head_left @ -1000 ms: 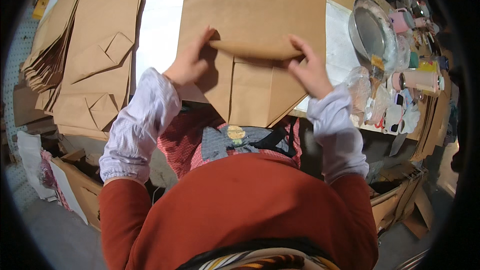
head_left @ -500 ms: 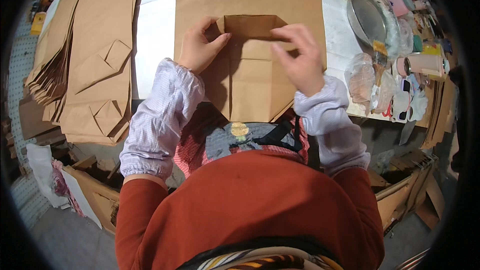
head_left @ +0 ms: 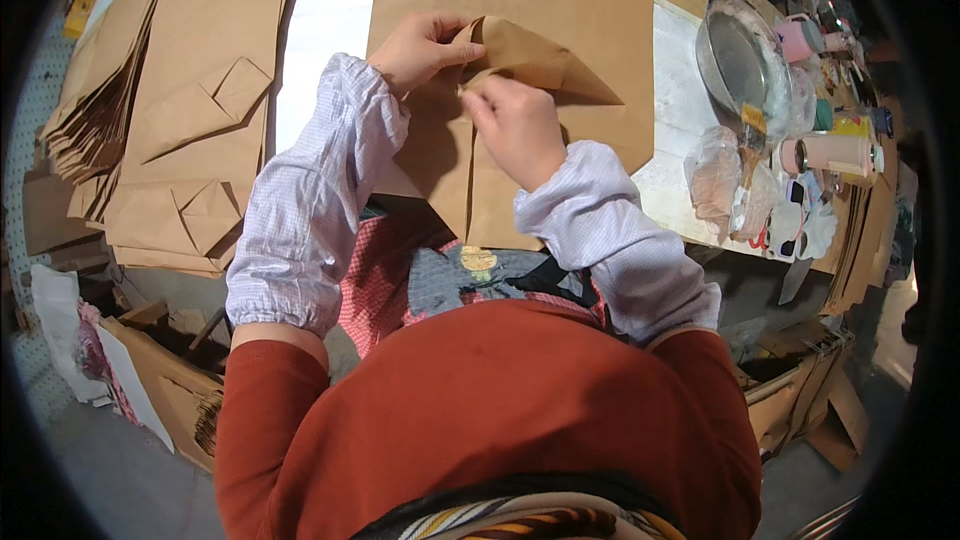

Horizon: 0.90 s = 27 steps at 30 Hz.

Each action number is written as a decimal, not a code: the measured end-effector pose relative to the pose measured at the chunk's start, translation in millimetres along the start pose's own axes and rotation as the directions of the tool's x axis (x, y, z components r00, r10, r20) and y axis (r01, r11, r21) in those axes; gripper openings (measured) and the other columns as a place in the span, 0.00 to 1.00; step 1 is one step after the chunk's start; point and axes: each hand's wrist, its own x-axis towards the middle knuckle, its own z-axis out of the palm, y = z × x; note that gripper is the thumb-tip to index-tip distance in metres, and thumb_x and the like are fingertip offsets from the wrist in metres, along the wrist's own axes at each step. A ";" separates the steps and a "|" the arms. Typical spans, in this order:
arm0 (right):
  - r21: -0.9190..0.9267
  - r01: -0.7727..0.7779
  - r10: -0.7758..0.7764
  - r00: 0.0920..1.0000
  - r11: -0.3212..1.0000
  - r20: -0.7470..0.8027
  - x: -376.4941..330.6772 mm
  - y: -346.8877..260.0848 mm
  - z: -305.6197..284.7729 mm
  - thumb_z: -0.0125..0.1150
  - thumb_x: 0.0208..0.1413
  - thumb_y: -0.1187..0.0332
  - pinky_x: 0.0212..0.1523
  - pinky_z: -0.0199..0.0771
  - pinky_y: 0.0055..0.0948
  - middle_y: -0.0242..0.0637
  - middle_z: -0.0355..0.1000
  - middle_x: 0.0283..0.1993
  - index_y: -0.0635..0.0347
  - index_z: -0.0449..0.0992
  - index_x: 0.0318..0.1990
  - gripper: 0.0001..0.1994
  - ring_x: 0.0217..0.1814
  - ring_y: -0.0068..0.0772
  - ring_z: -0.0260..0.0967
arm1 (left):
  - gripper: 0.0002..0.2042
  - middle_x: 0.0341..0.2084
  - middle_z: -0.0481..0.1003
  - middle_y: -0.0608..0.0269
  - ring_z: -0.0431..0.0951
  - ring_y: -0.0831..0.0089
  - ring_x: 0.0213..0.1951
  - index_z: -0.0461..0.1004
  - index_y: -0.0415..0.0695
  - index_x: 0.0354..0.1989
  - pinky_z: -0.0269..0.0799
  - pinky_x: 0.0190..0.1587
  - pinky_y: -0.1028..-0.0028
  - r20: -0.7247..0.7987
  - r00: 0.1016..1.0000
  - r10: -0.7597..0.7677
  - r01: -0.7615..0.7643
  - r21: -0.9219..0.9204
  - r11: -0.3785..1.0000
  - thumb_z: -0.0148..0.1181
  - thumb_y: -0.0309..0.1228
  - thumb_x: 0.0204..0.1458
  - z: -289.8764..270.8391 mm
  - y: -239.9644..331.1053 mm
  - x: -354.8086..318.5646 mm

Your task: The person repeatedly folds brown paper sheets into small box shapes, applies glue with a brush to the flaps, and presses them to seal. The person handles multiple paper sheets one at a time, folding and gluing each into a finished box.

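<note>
A large brown paper bag (head_left: 590, 130) lies on the table before me, its near end partly folded into flaps. My left hand (head_left: 425, 48) pinches the upper left corner of the raised fold between thumb and fingers. Just below and to the right, my right hand (head_left: 515, 125) is closed on a paper edge near the bag's left crease, the thumb pointing toward the left hand. The right side of the fold slants down to a point on the bag. The fingertips of the right hand are partly hidden by the paper.
Stacked brown paper bags (head_left: 205, 10) with folded ends lie on the left. At the right stand a metal basin (head_left: 740, 50), a paste brush (head_left: 752, 130), a pink cup (head_left: 798, 38) and a pale pink jar (head_left: 840, 156). A cardboard box (head_left: 165, 380) sits below the left table edge.
My right hand has moved left across the bag, from the fold's right side to near the left hand. The open fold's right side has come down into a slanted flap.
</note>
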 end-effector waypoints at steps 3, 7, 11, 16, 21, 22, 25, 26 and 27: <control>0.069 -0.104 0.109 0.992 0.992 -0.071 8.8 10.2 -5.6 0.61 0.57 0.70 0.31 0.73 0.30 0.46 0.76 0.34 0.69 0.76 0.42 0.11 0.29 0.33 0.74 | 0.20 0.41 0.78 0.62 0.76 0.77 0.41 0.71 0.35 0.56 0.73 0.45 0.76 -0.036 0.995 0.096 -0.099 -0.080 0.992 0.63 0.28 0.57 1.1 -3.1 -8.4; 0.166 -0.188 0.193 0.981 0.968 -0.016 17.7 17.4 -6.7 0.59 0.55 0.68 0.38 0.75 0.39 0.49 0.76 0.36 0.67 0.77 0.42 0.11 0.36 0.48 0.76 | 0.21 0.46 0.77 0.59 0.77 0.74 0.45 0.70 0.33 0.57 0.73 0.50 0.74 -0.038 0.986 0.165 -0.169 -0.165 0.972 0.63 0.26 0.56 2.5 -5.3 -24.9; 0.204 -0.220 0.225 0.974 0.954 0.003 18.5 9.4 -7.5 0.60 0.57 0.66 0.38 0.76 0.36 0.50 0.77 0.38 0.67 0.78 0.42 0.12 0.36 0.45 0.77 | 0.22 0.48 0.77 0.57 0.78 0.73 0.46 0.70 0.33 0.57 0.74 0.50 0.74 -0.057 0.984 0.169 -0.177 -0.180 0.968 0.64 0.25 0.54 3.1 -5.5 -28.3; 0.245 -0.295 0.289 0.955 0.924 0.060 23.9 3.3 -10.9 0.61 0.57 0.63 0.35 0.76 0.34 0.48 0.78 0.35 0.67 0.78 0.40 0.13 0.33 0.41 0.77 | 0.18 0.44 0.78 0.57 0.78 0.72 0.44 0.71 0.32 0.55 0.75 0.47 0.74 -0.041 0.986 0.163 -0.165 -0.076 0.983 0.58 0.26 0.58 -0.7 -8.9 -31.9; 0.137 -0.100 0.110 0.992 0.986 -0.068 16.7 -7.8 3.4 0.65 0.52 0.68 0.25 0.69 0.30 0.39 0.73 0.21 0.65 0.76 0.29 0.08 0.21 0.31 0.70 | 0.18 0.35 0.80 0.54 0.80 0.70 0.39 0.74 0.33 0.50 0.74 0.44 0.71 -0.091 0.967 0.237 -0.151 0.542 0.827 0.50 0.25 0.51 2.1 -5.7 -18.2; 0.072 0.010 -0.001 0.992 0.997 -0.128 11.9 -13.8 6.7 0.66 0.51 0.69 0.25 0.69 0.31 0.41 0.72 0.21 0.64 0.76 0.26 0.08 0.20 0.35 0.70 | 0.17 0.35 0.80 0.53 0.79 0.70 0.39 0.74 0.33 0.49 0.74 0.45 0.71 -0.141 0.960 0.241 -0.120 0.569 0.814 0.51 0.26 0.51 5.1 -4.1 -9.3; -0.132 0.097 -0.092 0.995 0.987 0.037 -1.9 -31.7 5.1 0.62 0.50 0.68 0.29 0.72 0.42 0.44 0.72 0.24 0.59 0.74 0.25 0.07 0.27 0.48 0.72 | 0.17 0.35 0.79 0.53 0.78 0.69 0.40 0.75 0.34 0.48 0.73 0.45 0.72 -0.227 0.960 0.166 0.036 0.686 0.727 0.54 0.27 0.50 12.7 0.0 21.6; -0.205 0.080 -0.049 0.987 0.976 0.151 -2.8 -34.6 -1.0 0.60 0.52 0.66 0.29 0.72 0.44 0.42 0.72 0.24 0.58 0.73 0.25 0.08 0.27 0.48 0.73 | 0.17 0.35 0.79 0.53 0.78 0.69 0.40 0.74 0.34 0.47 0.73 0.45 0.72 -0.184 0.973 0.141 0.040 0.731 0.681 0.56 0.28 0.49 14.4 -0.3 28.6; -0.249 0.138 -0.122 0.990 0.959 0.076 -0.7 -34.7 -10.3 0.61 0.51 0.65 0.30 0.73 0.43 0.41 0.72 0.26 0.57 0.73 0.24 0.08 0.29 0.47 0.73 | 0.17 0.35 0.79 0.53 0.78 0.69 0.41 0.74 0.34 0.47 0.73 0.45 0.72 -0.135 0.980 0.144 0.012 0.769 0.639 0.58 0.28 0.48 14.3 0.0 34.1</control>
